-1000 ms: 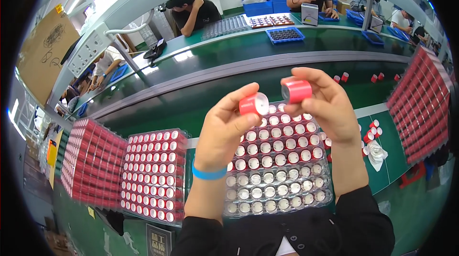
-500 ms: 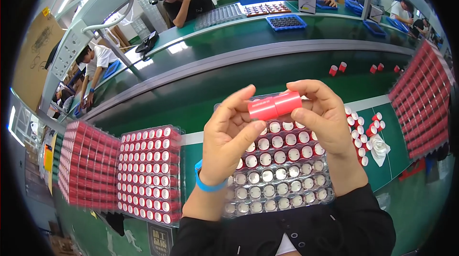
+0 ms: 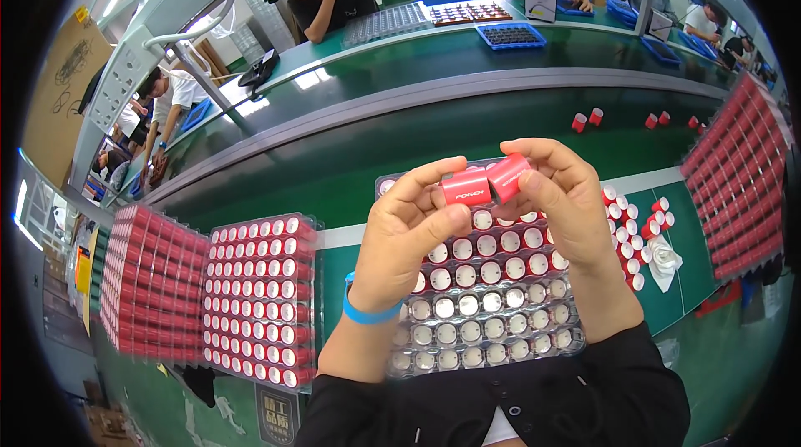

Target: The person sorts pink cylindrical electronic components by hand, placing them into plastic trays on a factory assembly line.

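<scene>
Two short red cylinders are held over a clear plastic tray, one in each hand. My left hand (image 3: 400, 230) pinches the left cylinder (image 3: 465, 189) between thumb and fingers, its printed side facing up. In my right hand (image 3: 574, 205) the right cylinder (image 3: 507, 175) is gripped the same way, tilted upward to the right. Their inner ends meet or nearly meet at an angle. Below them lies the tray (image 3: 576, 345), filled with rows of white-ended cylinders; the nearer rows look paler. My hands hide part of it. A blue band (image 3: 369, 307) circles my left wrist.
Stacked trays of red cylinders stand at left (image 3: 158, 288) and right (image 3: 738, 172). Loose cylinders (image 3: 624, 234) and a crumpled white tissue (image 3: 663, 263) lie right of my tray. A few cylinders (image 3: 596, 117) sit on the green belt (image 3: 400, 147). Co-workers sit beyond it.
The two cylinders were in line, end to end; now they are angled apart, the right one tilted up. The left one has turned, showing different print. My left hand has shifted slightly right.
</scene>
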`<state>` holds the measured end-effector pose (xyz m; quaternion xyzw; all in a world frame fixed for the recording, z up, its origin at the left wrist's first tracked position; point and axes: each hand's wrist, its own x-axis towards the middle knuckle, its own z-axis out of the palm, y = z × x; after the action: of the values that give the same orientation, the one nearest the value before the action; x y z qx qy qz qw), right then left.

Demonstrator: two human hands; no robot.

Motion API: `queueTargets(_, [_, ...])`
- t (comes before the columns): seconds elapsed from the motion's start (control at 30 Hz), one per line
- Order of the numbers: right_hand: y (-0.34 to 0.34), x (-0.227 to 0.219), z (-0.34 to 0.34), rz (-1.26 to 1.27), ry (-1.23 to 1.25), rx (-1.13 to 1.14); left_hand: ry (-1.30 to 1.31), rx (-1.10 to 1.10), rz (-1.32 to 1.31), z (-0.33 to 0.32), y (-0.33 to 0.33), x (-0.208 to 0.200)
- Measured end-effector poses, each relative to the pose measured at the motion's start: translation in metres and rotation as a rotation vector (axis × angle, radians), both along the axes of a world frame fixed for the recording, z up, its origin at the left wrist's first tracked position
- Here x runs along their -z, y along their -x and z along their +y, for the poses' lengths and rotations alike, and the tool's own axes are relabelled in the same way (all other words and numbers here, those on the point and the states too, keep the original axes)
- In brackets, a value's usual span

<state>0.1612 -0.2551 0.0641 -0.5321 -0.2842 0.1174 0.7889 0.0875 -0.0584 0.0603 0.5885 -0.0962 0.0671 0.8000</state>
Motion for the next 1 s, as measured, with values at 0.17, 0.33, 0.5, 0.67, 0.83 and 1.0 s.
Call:
queueTargets(0.17, [-0.001,0.003,0.0,-0.114,-0.028,0.016,0.01,-0.071,-0.023,-0.004,-0.002,0.002])
queueTargets(0.33, [-0.003,0.005,-0.003,-0.074,-0.06,-0.079,-0.013,-0.059,-0.024,-0.002,-0.003,0.001])
queueTargets(0.5, [-0.003,0.004,0.001,-0.113,-0.064,-0.027,0.006,-0.052,-0.022,0.0,-0.005,0.005])
queueTargets(0.67, [-0.005,0.007,0.001,-0.22,-0.085,-0.06,0.103,-0.069,-0.092,-0.001,-0.005,0.004])
queueTargets(0.83, [-0.004,0.007,0.002,-0.257,-0.041,-0.003,0.035,-0.09,-0.155,-0.001,-0.007,0.007])
queueTargets(1.0, [-0.006,0.007,0.002,-0.291,-0.008,0.009,-0.021,-0.111,-0.166,-0.002,-0.006,0.005])
